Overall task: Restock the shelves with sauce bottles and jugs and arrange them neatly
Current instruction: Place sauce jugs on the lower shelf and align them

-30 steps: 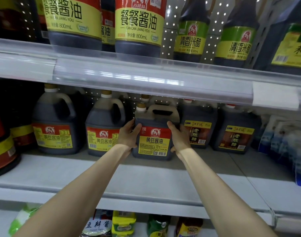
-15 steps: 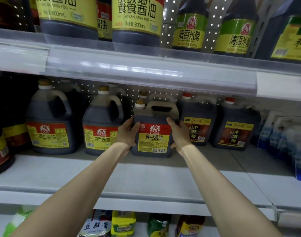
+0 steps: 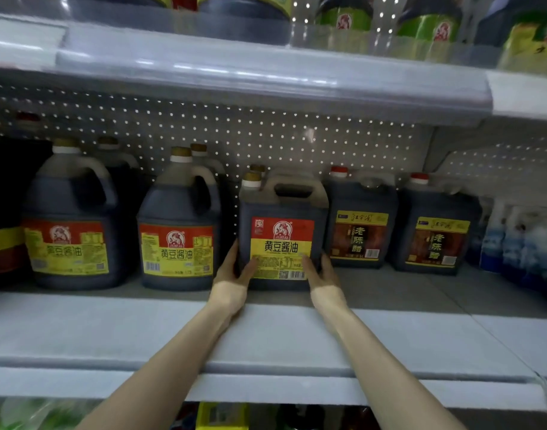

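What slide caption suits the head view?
Left hand and right hand grip a soy jug on the shelf, between a round jug and a vinegar jug.

Shelf front (image 3: 110, 330) lies open — jugs (image 3: 70, 231) wall the back, upper shelf (image 3: 235, 85) close overhead.

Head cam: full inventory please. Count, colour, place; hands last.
square soy jug: 1, dark, red-yellow label, middle shelf centre
round soy jugs: 2 in front, more behind, dark, red-yellow labels, left of the square one
vinegar jugs: 2, dark, red caps, right of the square one
blue-white packs: count unclear, blurred, far right
upper-shelf bottles: several, yellow and green labels, cropped
middle shelf: 1, white
left hand: grips square soy jug's left side
right hand: grips its right side
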